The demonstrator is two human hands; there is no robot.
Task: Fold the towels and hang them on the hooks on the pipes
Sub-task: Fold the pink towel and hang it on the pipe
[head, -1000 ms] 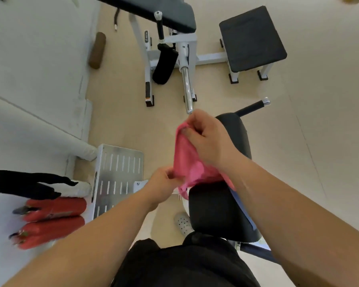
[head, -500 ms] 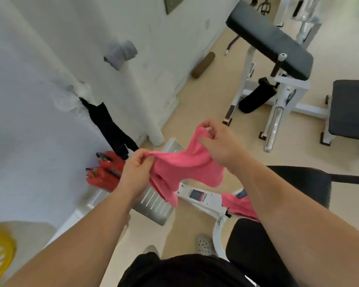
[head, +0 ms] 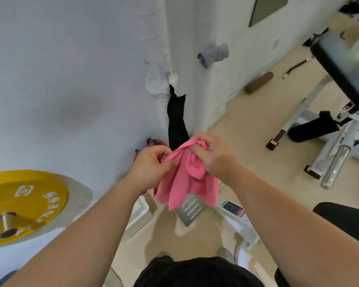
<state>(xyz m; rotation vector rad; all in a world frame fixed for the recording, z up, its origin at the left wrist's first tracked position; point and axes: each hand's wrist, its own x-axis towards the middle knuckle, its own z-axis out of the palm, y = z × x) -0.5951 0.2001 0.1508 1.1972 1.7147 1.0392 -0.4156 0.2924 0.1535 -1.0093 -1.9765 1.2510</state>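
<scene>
- Head view, far left: a yellow weight plate (head: 23,206) on its bar sits close to the white wall, well apart from the work.
- Further right, a white pipe (head: 179,38) runs down the wall. A white towel (head: 155,83) hangs bunched at its left side, with a black towel (head: 175,119) hanging just below and touching it. The hooks that carry them are hidden under the cloth.
- The left hand (head: 151,168) pinches the top edge of the pink towel between thumb and curled fingers, in front of the lower end of the black towel.
- The pink towel (head: 187,183) is in the air between the two hands. It is gathered at the top and falls in loose folds above a metal footplate (head: 192,208), touching neither pipe nor floor.
- The right hand (head: 214,158) grips the same gathered edge with its fingers curled round a bunch of cloth, almost touching the left hand.
- The step in hand looks like the last of the folding, with the top edge being gathered for hanging.
- The next move would call for lifting that bunched edge up and forward to the pipe and finding a hook not already covered.
- Above the right hand, a grey towel (head: 214,54) hangs bunched at the pipe's right side.
- Far right, a brown foam roller (head: 259,82) lies on the floor by the wall, and a padded bench (head: 340,65) shows blurred.
</scene>
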